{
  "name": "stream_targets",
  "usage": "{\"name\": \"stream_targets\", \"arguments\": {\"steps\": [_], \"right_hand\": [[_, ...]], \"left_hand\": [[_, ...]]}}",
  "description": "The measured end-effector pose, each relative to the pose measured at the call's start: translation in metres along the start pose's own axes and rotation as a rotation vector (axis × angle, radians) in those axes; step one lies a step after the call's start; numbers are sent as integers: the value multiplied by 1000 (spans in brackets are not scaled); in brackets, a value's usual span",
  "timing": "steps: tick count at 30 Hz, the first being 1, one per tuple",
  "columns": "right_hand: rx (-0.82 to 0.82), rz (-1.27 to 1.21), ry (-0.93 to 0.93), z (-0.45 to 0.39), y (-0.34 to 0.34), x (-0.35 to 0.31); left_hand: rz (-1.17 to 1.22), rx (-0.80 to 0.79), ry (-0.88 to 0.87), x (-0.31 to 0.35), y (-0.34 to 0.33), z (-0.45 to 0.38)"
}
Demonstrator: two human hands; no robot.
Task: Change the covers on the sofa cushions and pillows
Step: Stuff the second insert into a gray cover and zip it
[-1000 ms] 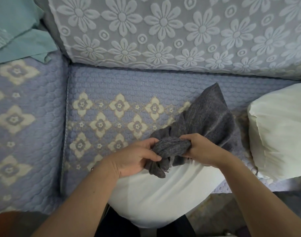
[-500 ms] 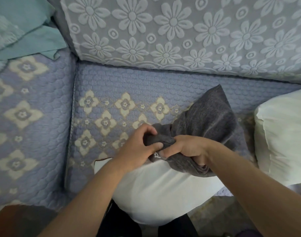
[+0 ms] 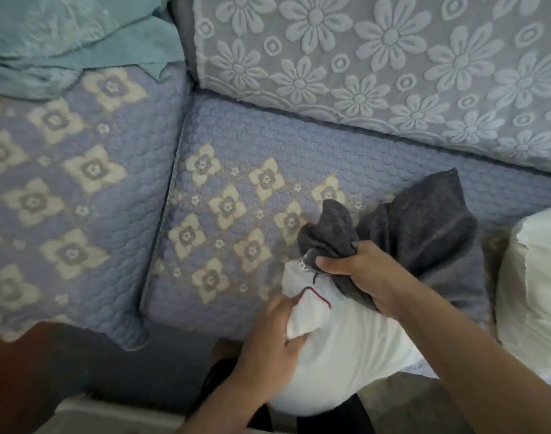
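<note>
**Cover change: one pillow in hand, cover not yet on**

The white pillow insert [image 3: 346, 349] lies bare at the front edge of the seat cushion [image 3: 236, 145], against the person's body. The left hand [image 3: 274, 336] pinches a corner of the insert, fingers and thumb curled round a fold of white fabric beside a short red stitched line. The right hand [image 3: 358, 270] grips a bunched edge of the grey cover [image 3: 424, 227], fingers closed round the cloth just above the insert's top corner. The rest of the cover trails away over the seat toward the backrest, limp and empty.

Judgement: no part of the insert is inside the cover yet. The step in hand appears to be finding the cover's opening and feeding the pinched corner into it; whether the gathered edge is the opening cannot be told.

A second bare pillow [image 3: 537, 286] rests at the right edge of view, also uncovered. Teal fabric [image 3: 64, 36] lies heaped at the upper left; its role cannot be told. The lace-patterned backrest [image 3: 393, 57] and the quilted seat covers are in place.

Outstanding: at least two pillows to cover.
</note>
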State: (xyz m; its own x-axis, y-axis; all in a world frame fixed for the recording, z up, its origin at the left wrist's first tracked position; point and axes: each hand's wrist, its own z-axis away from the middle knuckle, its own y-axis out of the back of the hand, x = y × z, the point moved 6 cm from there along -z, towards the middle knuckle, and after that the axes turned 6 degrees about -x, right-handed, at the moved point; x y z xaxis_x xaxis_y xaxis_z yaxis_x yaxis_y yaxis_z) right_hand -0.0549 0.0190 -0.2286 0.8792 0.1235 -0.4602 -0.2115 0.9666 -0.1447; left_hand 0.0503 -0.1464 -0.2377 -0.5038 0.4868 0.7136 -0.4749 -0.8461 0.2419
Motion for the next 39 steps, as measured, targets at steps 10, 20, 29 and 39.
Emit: {"name": "stream_targets", "arguments": {"steps": [10, 20, 29, 39], "right_hand": [[-12, 292, 50, 7, -17, 7], [-136, 691, 117, 15, -34, 8], [-390, 704, -99, 20, -6, -9], [-230, 577, 86, 14, -17, 16]], "left_hand": [[-79, -19, 25, -4, 8, -22], [-218, -29, -2, 1, 7, -27], [-129, -89, -4, 6, -6, -44], [-15, -163, -48, 28, -8, -49]]}}
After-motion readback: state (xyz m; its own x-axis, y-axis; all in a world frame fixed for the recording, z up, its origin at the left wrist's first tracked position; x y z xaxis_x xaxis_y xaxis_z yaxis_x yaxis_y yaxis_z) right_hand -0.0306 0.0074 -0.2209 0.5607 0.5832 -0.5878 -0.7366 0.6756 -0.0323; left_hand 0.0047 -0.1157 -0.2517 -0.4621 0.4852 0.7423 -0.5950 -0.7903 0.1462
